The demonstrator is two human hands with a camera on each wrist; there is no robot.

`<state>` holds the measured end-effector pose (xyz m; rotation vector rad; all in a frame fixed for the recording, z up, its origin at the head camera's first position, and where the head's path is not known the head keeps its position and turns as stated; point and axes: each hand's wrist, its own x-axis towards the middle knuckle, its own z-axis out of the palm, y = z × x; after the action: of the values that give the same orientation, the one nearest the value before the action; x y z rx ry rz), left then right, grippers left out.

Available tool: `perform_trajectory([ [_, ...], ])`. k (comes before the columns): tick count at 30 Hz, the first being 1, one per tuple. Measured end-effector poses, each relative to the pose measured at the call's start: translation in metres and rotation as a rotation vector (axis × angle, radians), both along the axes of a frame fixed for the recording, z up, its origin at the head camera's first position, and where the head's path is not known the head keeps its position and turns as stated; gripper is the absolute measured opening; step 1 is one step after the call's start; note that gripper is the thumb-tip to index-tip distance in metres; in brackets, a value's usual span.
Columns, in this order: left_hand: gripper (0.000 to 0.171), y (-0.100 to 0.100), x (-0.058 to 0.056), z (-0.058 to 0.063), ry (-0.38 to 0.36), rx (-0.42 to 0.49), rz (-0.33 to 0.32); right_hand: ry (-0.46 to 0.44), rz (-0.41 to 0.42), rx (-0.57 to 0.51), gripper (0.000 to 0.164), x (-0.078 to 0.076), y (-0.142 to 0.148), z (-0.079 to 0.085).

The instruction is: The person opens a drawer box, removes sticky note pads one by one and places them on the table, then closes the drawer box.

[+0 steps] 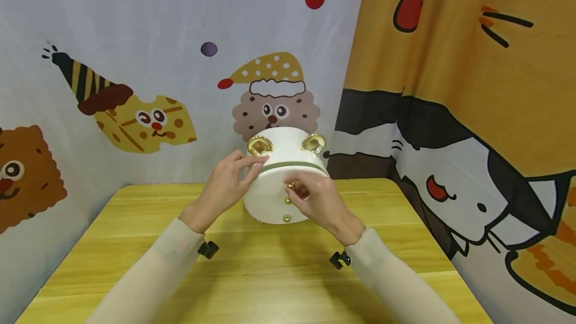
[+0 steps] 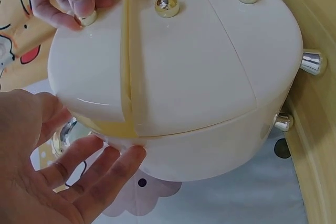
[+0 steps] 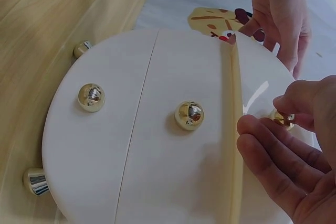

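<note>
A white rounded box [image 1: 265, 191], perhaps a jewelry box, stands on the table with gold ears and small gold feet. Three gold knobs run down its front. My right hand [image 1: 317, 199] pinches the top knob [image 3: 283, 119] between thumb and fingers. That knob's drawer front [image 2: 86, 80] juts out a little, baring a cream edge [image 2: 126, 56]. The middle knob [image 3: 189, 115] and bottom knob [image 3: 91, 97] are untouched, their panels flush. At the box's upper left side, my left hand [image 1: 225, 181] touches it with extended fingers [image 2: 107, 179].
The wooden table [image 1: 252, 284] reaches around the box and under both forearms. Behind it hangs a pale curtain [image 1: 171, 14] with cartoon prints, and an orange printed curtain [image 1: 450, 64] hangs at the right. Black clips [image 1: 208, 249] sit by both wrists.
</note>
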<state>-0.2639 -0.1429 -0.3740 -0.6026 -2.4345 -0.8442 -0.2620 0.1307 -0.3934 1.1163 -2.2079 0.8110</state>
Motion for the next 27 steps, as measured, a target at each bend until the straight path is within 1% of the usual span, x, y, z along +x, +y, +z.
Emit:
perform_trajectory([
  [5,0.031,-0.002,-0.001,0.002,0.006,-0.020,-0.011,-0.005,0.004,0.002,0.023,0.002,0.001,0.001],
  [12,0.032,-0.003,0.000,0.004,-0.018,-0.030,-0.013,-0.005,0.014,0.007,0.022,0.005,0.003,0.000],
  [20,0.032,-0.002,0.001,0.004,-0.008,-0.028,-0.019,0.000,0.008,0.011,0.023,0.011,0.005,0.001],
  [23,0.032,-0.002,0.002,0.004,-0.010,-0.025,-0.017,0.020,0.009,0.015,0.025,0.014,0.006,0.000],
  [27,0.032,-0.001,0.003,0.004,-0.009,-0.019,-0.014,0.077,0.006,0.035,0.030,0.019,0.007,-0.001],
])
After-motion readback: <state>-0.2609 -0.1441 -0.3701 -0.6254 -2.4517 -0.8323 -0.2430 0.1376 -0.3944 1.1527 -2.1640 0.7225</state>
